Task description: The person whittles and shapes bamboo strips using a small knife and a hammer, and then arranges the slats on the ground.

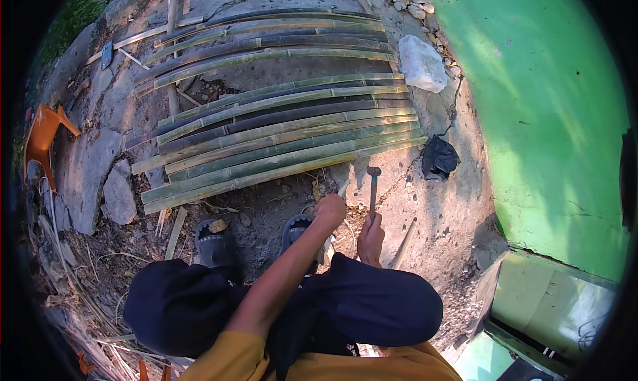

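Observation:
My right hand [371,240] is wrapped round the handle of a hammer [373,193], its dark head pointing away from me. Beside it, my left hand [330,211] is closed; a small pale tip shows past its fingers, too little to name. Just beyond both hands lies a row of split bamboo strips [286,168], green, tan and dark, side by side across the ground. A gap divides the nearer group from a farther group of bamboo strips [266,54]. Neither hand touches the bamboo.
A white block [423,63] and a crumpled black plastic bag [440,157] lie by the strips' right ends. A green painted surface [531,102] fills the right side. At left are an orange plastic chair [44,139] and a broken stone slab [119,192]. My shoes [216,241] are below.

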`<state>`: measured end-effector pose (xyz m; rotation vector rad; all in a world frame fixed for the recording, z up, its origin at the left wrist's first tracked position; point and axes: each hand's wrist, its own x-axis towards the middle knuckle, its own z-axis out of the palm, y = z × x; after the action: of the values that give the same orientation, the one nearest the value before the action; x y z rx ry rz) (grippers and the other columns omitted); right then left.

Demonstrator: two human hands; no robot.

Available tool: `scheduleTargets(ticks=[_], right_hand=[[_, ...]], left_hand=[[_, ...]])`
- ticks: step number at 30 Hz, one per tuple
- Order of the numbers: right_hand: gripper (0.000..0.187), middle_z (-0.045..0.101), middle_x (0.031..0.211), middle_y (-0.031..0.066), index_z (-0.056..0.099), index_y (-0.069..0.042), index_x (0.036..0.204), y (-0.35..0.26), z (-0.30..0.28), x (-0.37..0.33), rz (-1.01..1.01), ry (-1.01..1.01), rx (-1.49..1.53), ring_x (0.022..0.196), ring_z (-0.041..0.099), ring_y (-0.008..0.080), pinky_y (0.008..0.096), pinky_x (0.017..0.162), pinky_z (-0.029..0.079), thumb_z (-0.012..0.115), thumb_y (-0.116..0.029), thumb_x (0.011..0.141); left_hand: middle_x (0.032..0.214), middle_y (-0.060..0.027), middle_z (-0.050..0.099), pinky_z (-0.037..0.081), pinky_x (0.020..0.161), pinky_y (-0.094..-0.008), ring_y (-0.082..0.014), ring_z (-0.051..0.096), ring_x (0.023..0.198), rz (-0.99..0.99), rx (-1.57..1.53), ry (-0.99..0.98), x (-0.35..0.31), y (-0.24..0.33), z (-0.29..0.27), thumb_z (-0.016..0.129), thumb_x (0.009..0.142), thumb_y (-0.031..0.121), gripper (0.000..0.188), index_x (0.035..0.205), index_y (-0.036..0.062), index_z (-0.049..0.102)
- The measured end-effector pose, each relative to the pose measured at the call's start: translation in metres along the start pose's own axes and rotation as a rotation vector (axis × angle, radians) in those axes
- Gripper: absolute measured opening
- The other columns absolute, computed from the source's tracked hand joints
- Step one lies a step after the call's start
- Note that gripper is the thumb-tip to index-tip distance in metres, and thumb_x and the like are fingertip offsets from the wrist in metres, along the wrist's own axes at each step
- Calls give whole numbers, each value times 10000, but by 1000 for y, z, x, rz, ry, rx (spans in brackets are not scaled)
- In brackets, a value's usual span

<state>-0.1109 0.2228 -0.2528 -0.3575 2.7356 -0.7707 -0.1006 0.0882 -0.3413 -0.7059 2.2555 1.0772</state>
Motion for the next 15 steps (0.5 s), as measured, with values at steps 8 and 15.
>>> scheduleTargets(ticks=[8,15], right_hand=[[238,622,726,291,472,-26,1135,35,11,-7,2,-109,-175,685,619,502,581,571,415,420,-238,1041],[201,588,648,218,501,-46,1067,-7,-12,-8,38,2,99,607,618,434,509,530,416,432,-233,1049]], left_hand=[[991,-185,736,607,734,-424,-320,743,910,-175,-25,137,-7,34,-1,520,965,184,284,1152,-13,603],[911,-172,744,615,679,-401,-322,750,827,-206,-12,256,-14,6,18,505,982,178,174,1023,34,595]])
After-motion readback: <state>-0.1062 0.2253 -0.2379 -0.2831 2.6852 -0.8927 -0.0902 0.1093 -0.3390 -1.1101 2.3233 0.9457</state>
